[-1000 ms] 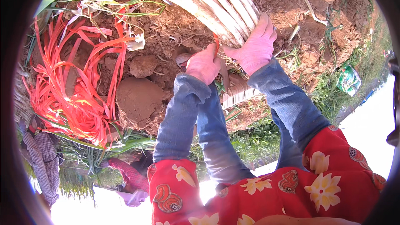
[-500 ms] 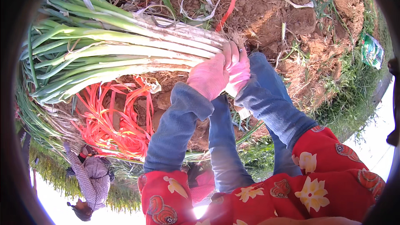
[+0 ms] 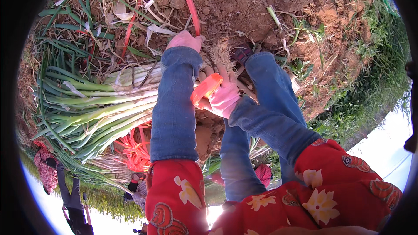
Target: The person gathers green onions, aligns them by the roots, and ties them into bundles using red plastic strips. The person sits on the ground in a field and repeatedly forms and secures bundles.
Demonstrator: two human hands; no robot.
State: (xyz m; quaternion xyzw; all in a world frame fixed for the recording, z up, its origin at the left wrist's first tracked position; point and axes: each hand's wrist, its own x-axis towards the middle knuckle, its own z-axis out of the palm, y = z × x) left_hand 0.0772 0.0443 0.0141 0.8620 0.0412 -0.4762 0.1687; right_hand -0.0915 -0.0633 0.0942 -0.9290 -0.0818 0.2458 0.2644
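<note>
A bundle of long green onions (image 3: 109,100) lies across the soil, green leaves to the left and pale stems and roots (image 3: 221,54) to the right. My left hand (image 3: 186,41) is closed at the bundle's far side, on the near end of a flat red plastic ribbon (image 3: 192,15). My right hand (image 3: 224,98) is at the root end, its fingers against the stems and a bright red ribbon loop (image 3: 207,88) in its grip. My left forearm hides part of the stems, and the ribbon's path under the bundle is hidden.
A tangled heap of red ribbon (image 3: 135,150) lies on the near side of the bundle, with more onions (image 3: 109,167) beyond it. Dry leaves (image 3: 124,11) litter the soil. Grass (image 3: 348,100) borders the right side. Other people (image 3: 76,200) are at the lower left.
My hands, together on the root end before, are now apart: the left has moved across to the ribbon on the far side. A red ribbon loop now shows in my right hand. The view has shifted.
</note>
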